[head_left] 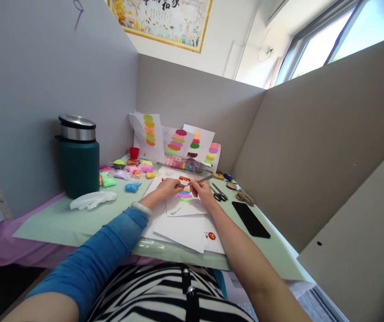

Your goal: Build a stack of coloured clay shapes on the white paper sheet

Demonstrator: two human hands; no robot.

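My left hand (pixel 169 188) is closed in a pinch above the paper. What sits between its fingertips is too small to make out. Close beside it, my right hand (pixel 201 190) grips a slender grey-brown stick-like tool (pixel 206 178) that points up and to the right. The fingertips of both hands nearly meet. Under them lies a white sheet (pixel 192 208) with bands of pink, blue and green colour and a small dark sketch at its lower left. More white papers (pixel 180 232) are layered beneath it.
Bagged coloured clay (pixel 132 187) and a red cup (pixel 134 153) lie left, near a green thermos (pixel 79 165) and crumpled white item (pixel 93 200). Black scissors (pixel 219 193) and a black phone (pixel 250 219) lie right. Colour-swatch sheets (pixel 149 138) lean behind; grey partitions (pixel 192 85) surround the table.
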